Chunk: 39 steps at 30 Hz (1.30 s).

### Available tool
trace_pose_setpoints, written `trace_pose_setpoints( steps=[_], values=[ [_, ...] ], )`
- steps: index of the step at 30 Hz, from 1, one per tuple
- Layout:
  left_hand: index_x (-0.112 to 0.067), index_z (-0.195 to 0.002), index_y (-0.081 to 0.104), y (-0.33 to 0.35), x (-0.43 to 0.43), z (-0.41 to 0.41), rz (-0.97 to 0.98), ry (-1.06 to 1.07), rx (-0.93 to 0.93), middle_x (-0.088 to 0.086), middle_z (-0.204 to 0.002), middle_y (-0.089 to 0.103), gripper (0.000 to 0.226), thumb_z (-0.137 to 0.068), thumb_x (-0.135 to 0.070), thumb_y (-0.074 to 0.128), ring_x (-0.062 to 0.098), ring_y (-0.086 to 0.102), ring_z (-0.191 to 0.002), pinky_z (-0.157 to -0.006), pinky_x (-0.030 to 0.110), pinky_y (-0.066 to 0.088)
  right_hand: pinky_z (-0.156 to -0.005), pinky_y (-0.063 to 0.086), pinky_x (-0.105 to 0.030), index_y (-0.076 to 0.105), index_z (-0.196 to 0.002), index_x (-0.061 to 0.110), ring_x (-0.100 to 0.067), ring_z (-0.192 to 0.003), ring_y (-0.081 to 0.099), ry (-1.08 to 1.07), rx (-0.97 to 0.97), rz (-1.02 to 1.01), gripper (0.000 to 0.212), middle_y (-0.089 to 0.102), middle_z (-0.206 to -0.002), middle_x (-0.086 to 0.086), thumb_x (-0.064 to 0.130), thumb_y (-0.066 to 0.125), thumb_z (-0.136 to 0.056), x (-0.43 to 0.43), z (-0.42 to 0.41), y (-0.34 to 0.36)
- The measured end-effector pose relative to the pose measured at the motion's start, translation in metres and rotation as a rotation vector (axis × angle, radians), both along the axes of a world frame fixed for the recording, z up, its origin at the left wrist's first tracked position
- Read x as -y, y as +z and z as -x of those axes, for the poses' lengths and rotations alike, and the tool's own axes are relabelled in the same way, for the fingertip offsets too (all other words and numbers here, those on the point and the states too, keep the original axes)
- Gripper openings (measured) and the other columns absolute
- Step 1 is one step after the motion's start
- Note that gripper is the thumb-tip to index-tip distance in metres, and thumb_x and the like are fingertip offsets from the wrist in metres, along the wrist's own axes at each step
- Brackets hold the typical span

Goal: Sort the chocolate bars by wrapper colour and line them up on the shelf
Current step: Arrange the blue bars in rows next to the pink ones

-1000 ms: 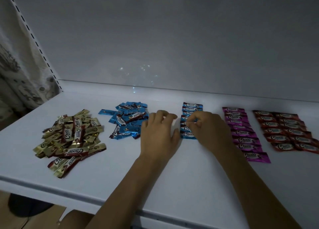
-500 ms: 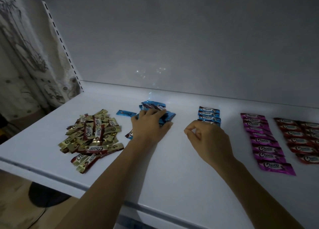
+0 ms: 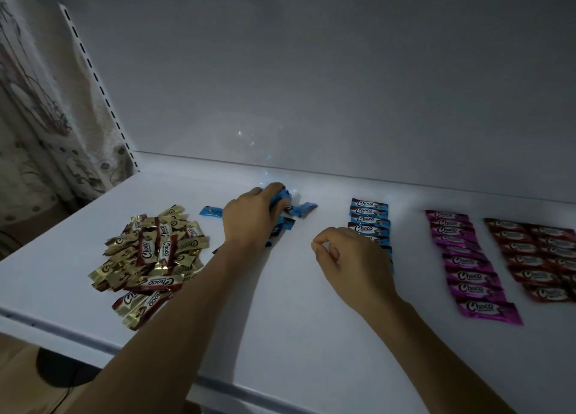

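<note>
On the white shelf my left hand lies over a loose pile of blue chocolate bars, its fingers curled round some of them. A single blue bar lies just left of that hand. My right hand hovers in front of a neat column of blue bars, fingers loosely curled with thumb and forefinger close together, holding nothing that I can see. It hides the lower part of that column. A heap of gold bars sits at the left.
A column of magenta bars and a double row of red bars are laid out at the right. The shelf's back wall rises behind everything. A perforated upright and a patterned curtain stand at the left.
My left hand moved left from the blue column onto the loose blue pile and closed its fingers on bars. My right hand drew back from the column. The camera view shifted left.
</note>
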<state>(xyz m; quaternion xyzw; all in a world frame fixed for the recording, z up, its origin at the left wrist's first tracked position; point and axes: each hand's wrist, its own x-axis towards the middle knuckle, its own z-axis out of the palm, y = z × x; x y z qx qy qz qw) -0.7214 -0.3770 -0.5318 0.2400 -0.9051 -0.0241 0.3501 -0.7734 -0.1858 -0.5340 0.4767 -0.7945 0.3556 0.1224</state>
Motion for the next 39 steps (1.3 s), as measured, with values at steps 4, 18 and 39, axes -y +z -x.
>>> trace_pose_setpoints(
  steps=[4, 18, 39],
  values=[
    [-0.021, -0.125, 0.060, 0.013, 0.003, -0.005, -0.037, 0.022, -0.140, 0.008, -0.097, 0.070, 0.037, -0.095, -0.043, 0.053, 0.029, 0.066, -0.077, -0.060, 0.032, 0.047, -0.054, 0.044, -0.024, 0.065, -0.083, 0.016, -0.009, -0.059, 0.049, -0.019, -0.019, 0.056, 0.006, 0.055, -0.065, 0.007, 0.021, 0.065, -0.087, -0.003, 0.002, 0.001],
    [-0.011, -0.106, 0.062, 0.030, -0.073, -0.010, -1.497, -0.198, -0.910, 0.005, -0.081, 0.063, 0.029, -0.097, -0.037, 0.052, 0.016, 0.063, -0.070, -0.066, 0.030, 0.056, -0.063, 0.051, -0.030, 0.049, -0.121, 0.024, -0.003, -0.066, 0.057, 0.236, 0.408, 0.013, 0.052, 0.060, -0.079, 0.012, 0.058, 0.056, -0.082, 0.003, -0.024, 0.007],
    [-0.022, -0.106, 0.063, 0.012, -0.114, -0.030, -1.414, -0.452, -0.589, -0.003, -0.066, 0.053, 0.017, -0.097, -0.032, 0.053, 0.007, 0.037, -0.046, -0.040, 0.018, 0.032, -0.068, 0.048, -0.023, 0.064, -0.097, 0.029, -0.004, -0.076, 0.053, -0.098, 0.296, -0.118, 0.048, 0.055, -0.083, 0.015, 0.053, 0.079, -0.059, -0.081, -0.007, 0.005]
  ],
)
